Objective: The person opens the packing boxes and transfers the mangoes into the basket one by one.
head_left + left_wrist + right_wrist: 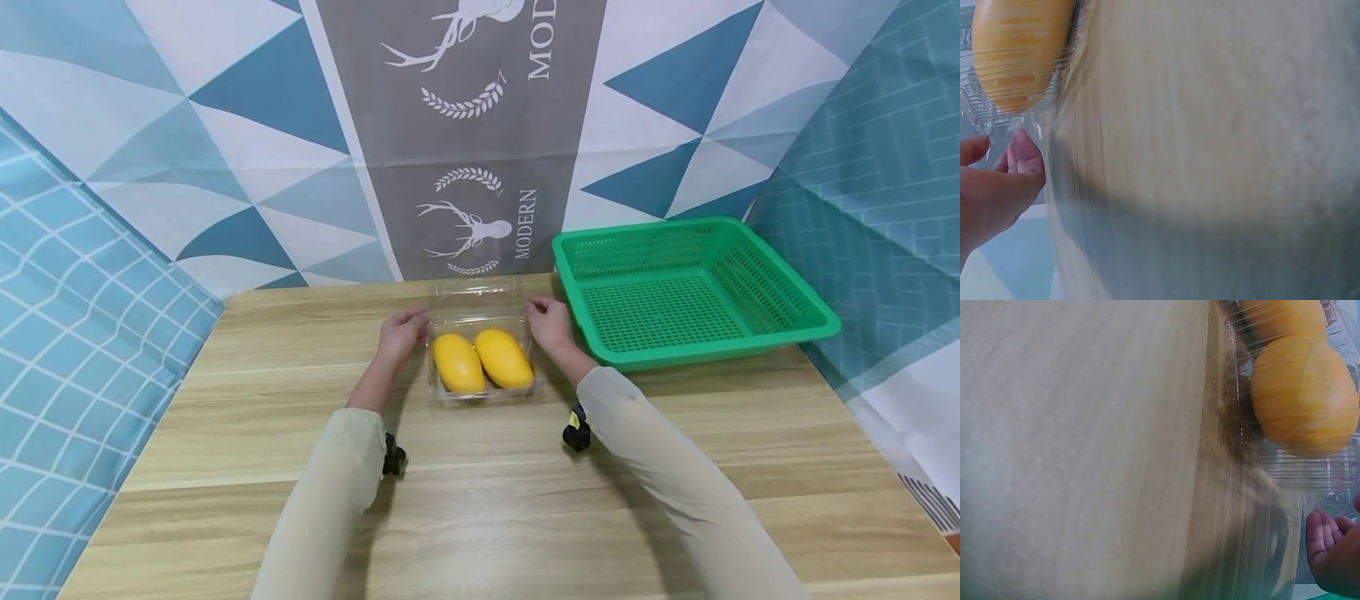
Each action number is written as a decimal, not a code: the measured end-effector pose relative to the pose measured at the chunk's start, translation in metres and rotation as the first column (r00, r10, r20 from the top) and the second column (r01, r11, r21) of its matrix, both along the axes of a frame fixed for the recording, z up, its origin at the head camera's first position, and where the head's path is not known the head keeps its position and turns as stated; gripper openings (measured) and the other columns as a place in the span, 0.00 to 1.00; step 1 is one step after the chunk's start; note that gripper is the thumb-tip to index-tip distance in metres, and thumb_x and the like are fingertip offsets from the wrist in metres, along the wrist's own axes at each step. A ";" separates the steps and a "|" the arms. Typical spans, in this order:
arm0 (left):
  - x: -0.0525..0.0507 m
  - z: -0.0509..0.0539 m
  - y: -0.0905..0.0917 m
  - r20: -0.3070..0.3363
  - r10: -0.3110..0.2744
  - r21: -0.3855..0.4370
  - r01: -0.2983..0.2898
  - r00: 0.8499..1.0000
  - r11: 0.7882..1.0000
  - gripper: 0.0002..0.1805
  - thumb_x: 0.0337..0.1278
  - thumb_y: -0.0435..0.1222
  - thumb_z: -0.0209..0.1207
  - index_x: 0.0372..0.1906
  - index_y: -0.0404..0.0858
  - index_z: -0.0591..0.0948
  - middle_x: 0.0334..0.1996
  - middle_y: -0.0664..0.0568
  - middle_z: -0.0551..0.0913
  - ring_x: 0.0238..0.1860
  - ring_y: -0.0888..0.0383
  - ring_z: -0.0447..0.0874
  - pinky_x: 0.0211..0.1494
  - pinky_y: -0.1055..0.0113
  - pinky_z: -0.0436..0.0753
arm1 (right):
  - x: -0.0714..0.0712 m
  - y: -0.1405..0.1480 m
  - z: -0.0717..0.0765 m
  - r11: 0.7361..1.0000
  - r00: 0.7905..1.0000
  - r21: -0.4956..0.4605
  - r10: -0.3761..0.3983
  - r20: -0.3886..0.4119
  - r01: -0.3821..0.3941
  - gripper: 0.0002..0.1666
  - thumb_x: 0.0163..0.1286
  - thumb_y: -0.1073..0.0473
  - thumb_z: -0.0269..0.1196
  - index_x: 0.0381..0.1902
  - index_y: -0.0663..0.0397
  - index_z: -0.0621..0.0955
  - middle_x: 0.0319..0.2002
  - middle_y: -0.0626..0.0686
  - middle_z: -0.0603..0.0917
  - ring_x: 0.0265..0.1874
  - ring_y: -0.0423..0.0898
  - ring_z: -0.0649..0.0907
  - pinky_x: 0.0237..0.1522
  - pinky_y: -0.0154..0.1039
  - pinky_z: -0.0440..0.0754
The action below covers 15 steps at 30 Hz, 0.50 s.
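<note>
A clear plastic box [483, 395] lies on the table with its lid [477, 302] raised at the back. Two yellow mangoes, one on the left [459, 364] and one on the right [504, 358], rest side by side inside. My left hand [400, 337] pinches the box's left edge near the lid; in the left wrist view the thumb and fingers [1024, 153] meet the plastic below a mango [1019, 56]. At the opposite edge, my right hand [553, 327] holds the plastic with bent fingers [1319, 534], beside a mango [1304, 397] in the right wrist view.
A green perforated basket [780, 333] stands at the back right, close to my right hand. The wood-grain table [480, 517] extends toward me. Patterned cloth [285, 150] hangs behind the table, with blue cloth at both sides.
</note>
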<state>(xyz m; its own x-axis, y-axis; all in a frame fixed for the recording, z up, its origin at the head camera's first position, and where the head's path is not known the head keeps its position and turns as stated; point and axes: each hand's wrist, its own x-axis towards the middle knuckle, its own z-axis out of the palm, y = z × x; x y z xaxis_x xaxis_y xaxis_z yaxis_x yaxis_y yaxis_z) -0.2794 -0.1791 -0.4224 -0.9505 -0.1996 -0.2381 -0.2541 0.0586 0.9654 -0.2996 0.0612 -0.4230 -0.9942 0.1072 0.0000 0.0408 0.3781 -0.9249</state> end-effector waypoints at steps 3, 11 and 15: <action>0.002 0.001 -0.001 0.018 -0.012 -0.009 0.012 1.000 1.000 0.22 0.67 0.34 0.47 0.62 0.29 0.69 0.57 0.36 0.73 0.36 0.62 0.76 0.48 0.70 0.78 | 0.001 0.001 0.001 1.000 1.000 -0.011 0.003 0.014 -0.003 0.20 0.71 0.59 0.52 0.53 0.66 0.78 0.50 0.63 0.80 0.47 0.52 0.78 0.51 0.44 0.79; 0.008 0.003 -0.003 0.050 -0.041 -0.039 0.043 0.998 0.998 0.23 0.67 0.37 0.48 0.63 0.33 0.69 0.59 0.39 0.73 0.42 0.59 0.77 0.48 0.71 0.79 | 0.006 0.005 0.002 0.999 1.000 -0.038 0.028 -0.001 -0.028 0.20 0.70 0.58 0.52 0.54 0.65 0.77 0.49 0.63 0.80 0.46 0.52 0.78 0.47 0.41 0.78; 0.014 0.007 -0.003 0.060 -0.040 -0.029 0.042 0.997 0.999 0.23 0.67 0.37 0.48 0.63 0.32 0.68 0.57 0.40 0.73 0.43 0.57 0.76 0.49 0.68 0.80 | 0.009 0.006 0.003 0.998 0.999 -0.056 0.041 -0.006 -0.041 0.20 0.70 0.59 0.52 0.54 0.66 0.77 0.47 0.63 0.81 0.42 0.51 0.78 0.40 0.35 0.77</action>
<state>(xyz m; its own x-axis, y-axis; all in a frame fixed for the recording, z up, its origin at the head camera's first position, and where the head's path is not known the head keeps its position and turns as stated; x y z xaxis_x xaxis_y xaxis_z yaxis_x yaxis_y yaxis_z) -0.2659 -0.1819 -0.4155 -0.9425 -0.1684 -0.2886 -0.3075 0.0988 0.9464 -0.2905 0.0676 -0.4205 -0.9978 0.0663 -0.0002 0.0219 0.3271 -0.9447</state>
